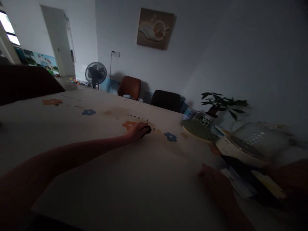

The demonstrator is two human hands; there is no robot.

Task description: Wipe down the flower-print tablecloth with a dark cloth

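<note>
At the far left we see a dark chair (24,81), cut off by the frame, and behind it a door (55,41). Next is a fan (95,73), its stand mostly hidden by the table (96,179). An orange chair (130,86) shows only its upper part above the table edge. Nearer to us, our left arm reaches in from the lower left, and our left hand (136,132) is curled around a small dark thing (147,129) over the printed cloth, just beside an orange flower; the fingers cover part of it and the dimness keeps us from saying what it is. Beyond, a black chair (166,100) is half hidden by the table. Farther right we make out a green disc (196,129) and a plant (220,104) in a pot. Our right hand (218,183) is low over the cloth, near some blurred papers (237,183); we cannot tell whether it grips anything. Behind it a white appliance (237,150) smears with motion, and a brown shape (293,175) at the right edge is too blurred to name.
</note>
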